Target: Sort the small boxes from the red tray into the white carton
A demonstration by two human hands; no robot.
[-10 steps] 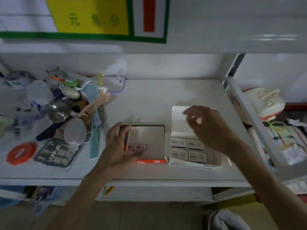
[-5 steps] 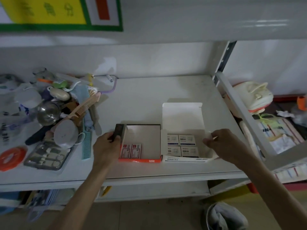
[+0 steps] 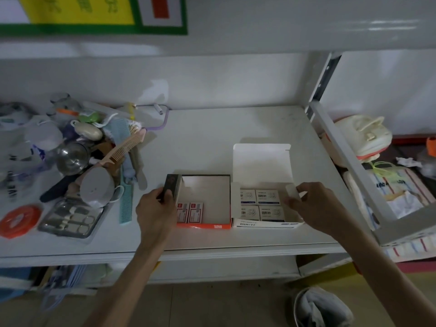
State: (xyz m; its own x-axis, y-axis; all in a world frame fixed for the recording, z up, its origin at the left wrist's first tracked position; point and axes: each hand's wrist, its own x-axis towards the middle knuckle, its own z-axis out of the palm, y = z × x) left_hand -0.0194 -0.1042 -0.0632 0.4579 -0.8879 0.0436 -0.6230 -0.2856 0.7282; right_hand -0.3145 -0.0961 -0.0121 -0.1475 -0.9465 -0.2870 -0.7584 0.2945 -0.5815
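Observation:
The red tray (image 3: 204, 226) sits on the white shelf with two small red-and-white boxes (image 3: 190, 211) in its near left corner. Touching its right side is the white carton (image 3: 266, 224), lid flap standing open at the back, with several small white boxes (image 3: 259, 205) packed inside. My left hand (image 3: 155, 212) grips the tray's dark left wall flap. My right hand (image 3: 315, 207) pinches the carton's right side flap.
A heap of combs, a metal bowl, a manicure set (image 3: 70, 218) and an orange disc (image 3: 19, 220) fills the shelf's left part. A metal upright (image 3: 349, 166) bounds the shelf on the right, with bags beyond it. The shelf's front edge runs just below the tray.
My right hand came down from above the carton to its right flap. My left hand shifted from inside the tray to the tray's left wall. The camera view moved slightly.

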